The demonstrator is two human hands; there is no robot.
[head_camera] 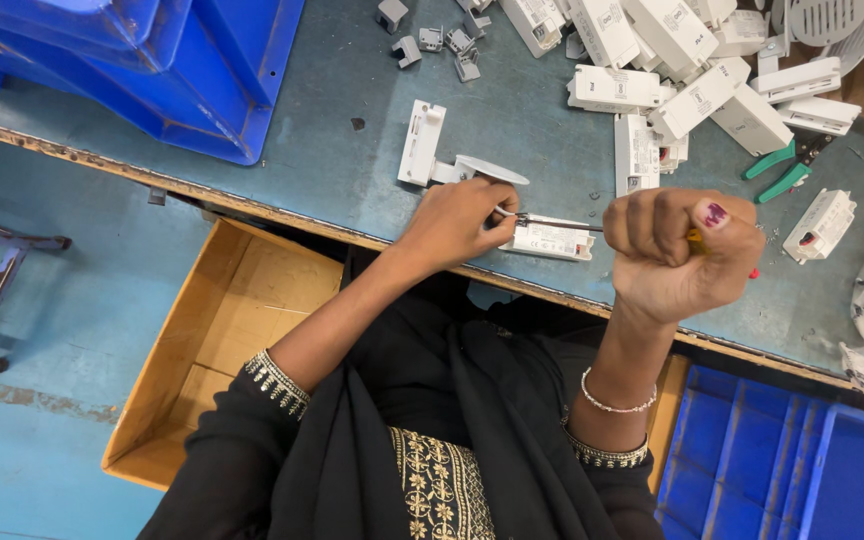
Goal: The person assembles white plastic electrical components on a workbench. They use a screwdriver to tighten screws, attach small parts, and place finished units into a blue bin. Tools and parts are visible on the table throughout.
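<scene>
Head view: white box (549,238) hugs bench edge (252,205).

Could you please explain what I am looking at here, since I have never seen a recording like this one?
There is no machine here: a person works with two bare hands, and the single picture comes from a camera worn on their head, looking down. The left hand steadies a small white rectangular box at the near edge of the blue-grey workbench. The right hand is closed in a fist around a screwdriver, whose thin shaft points toward the box's end. Farther back lie a pile of similar white boxes, small grey clips and green-handled pliers. A cardboard box sits below the bench.
</scene>
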